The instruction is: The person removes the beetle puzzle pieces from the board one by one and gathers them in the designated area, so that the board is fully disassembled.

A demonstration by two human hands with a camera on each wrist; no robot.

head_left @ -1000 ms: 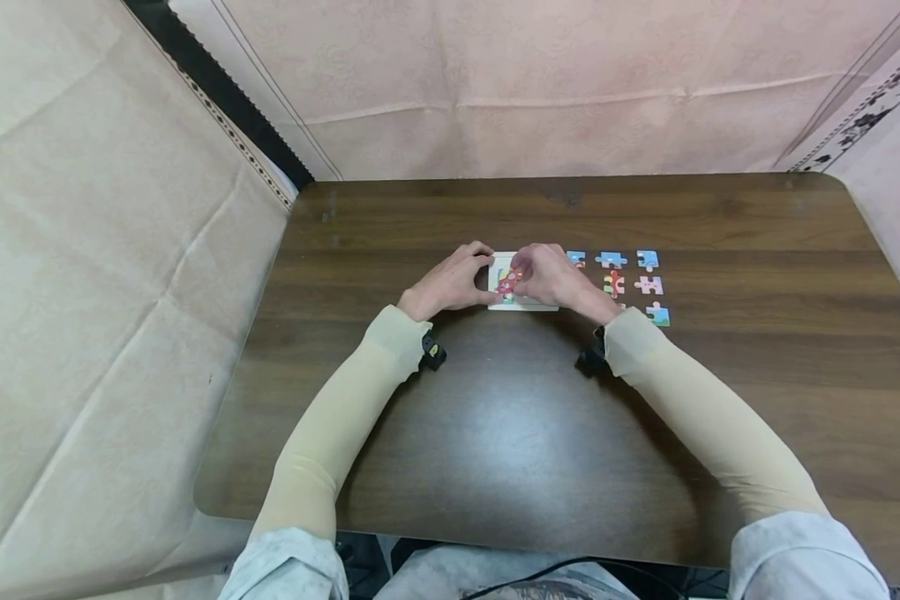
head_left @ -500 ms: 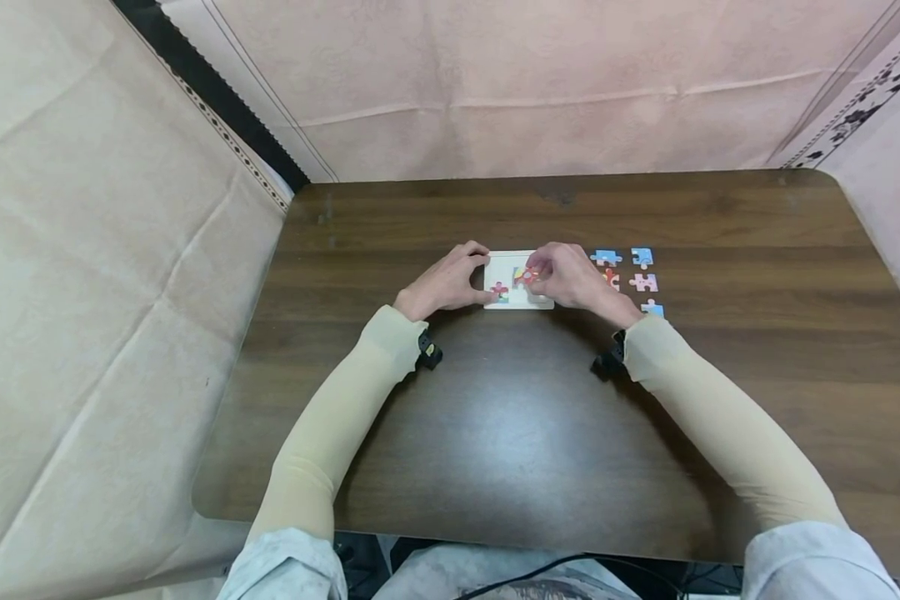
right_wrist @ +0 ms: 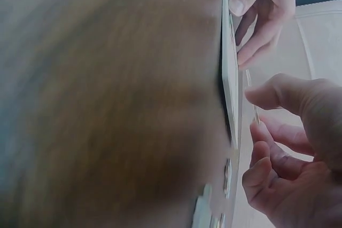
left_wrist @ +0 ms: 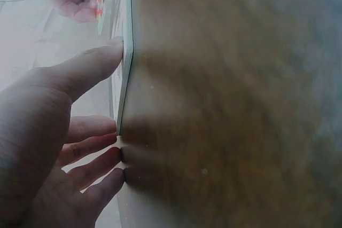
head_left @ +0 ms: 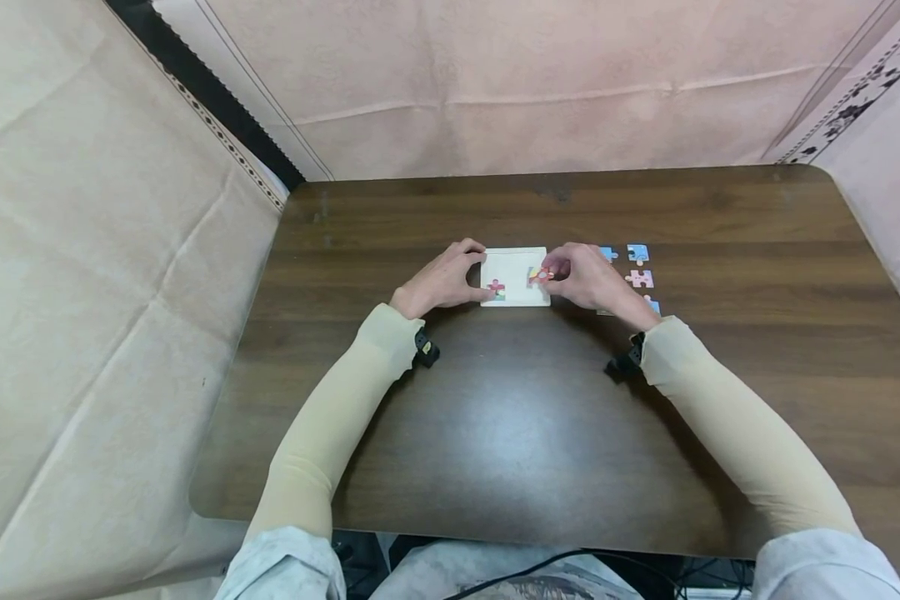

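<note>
A white puzzle board (head_left: 512, 260) lies flat on the table, with one pink-and-green puzzle piece (head_left: 497, 290) at its near left corner. My left hand (head_left: 446, 273) rests at the board's left end. In the left wrist view its thumb (left_wrist: 101, 60) lies along the board's edge, and its other fingers spread by the corner and the tabletop. Over the board's right part, my right hand (head_left: 588, 279) pinches a red-and-yellow puzzle piece (head_left: 537, 276) between thumb and fingertips. The right wrist view shows this piece (right_wrist: 256, 115) edge-on, raised above the board.
Loose puzzle pieces lie right of the board: a blue piece (head_left: 637, 253), a pink piece (head_left: 639, 279) and others partly hidden behind the right hand and wrist. The wooden table (head_left: 465, 433) meets a pale cloth (head_left: 450, 137) at the back.
My right hand has moved right with the red-and-yellow piece, from beside the pink-and-green piece to the board's right part. The left hand has stayed at the board's left end.
</note>
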